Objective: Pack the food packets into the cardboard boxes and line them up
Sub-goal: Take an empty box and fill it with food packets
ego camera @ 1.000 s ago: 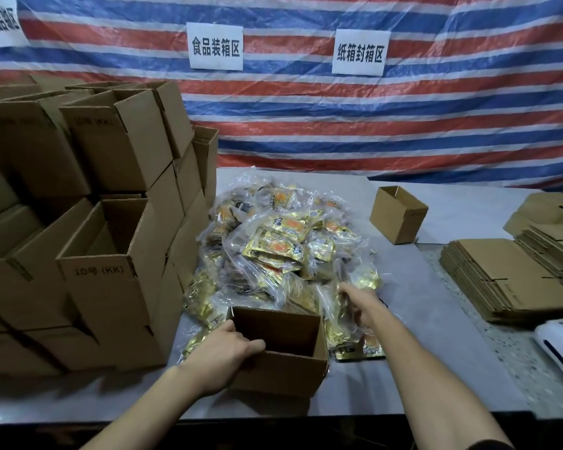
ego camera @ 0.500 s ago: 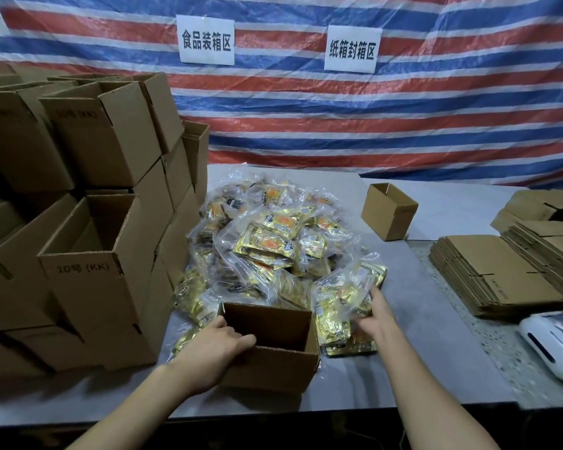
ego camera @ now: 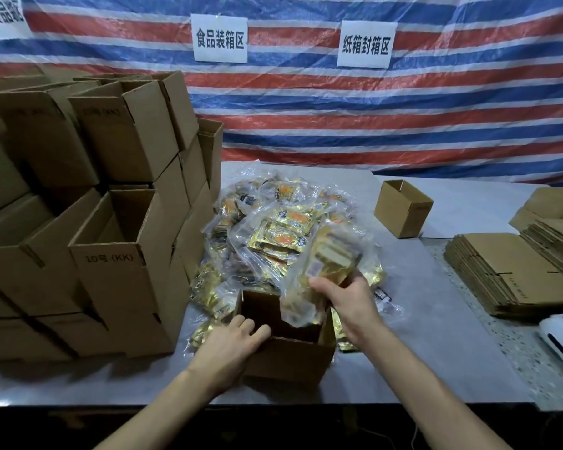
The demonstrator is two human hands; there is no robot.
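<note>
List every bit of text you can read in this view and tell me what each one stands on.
"食品装箱区": middle paper sign.
"纸箱封箱区": right paper sign.
"食品", the rest blurred and cut off: left paper sign.
"10号 (KK)": front of the near stacked box.
Too blurred to read: the print on the food packets and on the flattened cartons.

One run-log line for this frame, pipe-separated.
phase: packing | right hand: grips food packet over open box | left hand: holds box rim | packet pile: behind box
</note>
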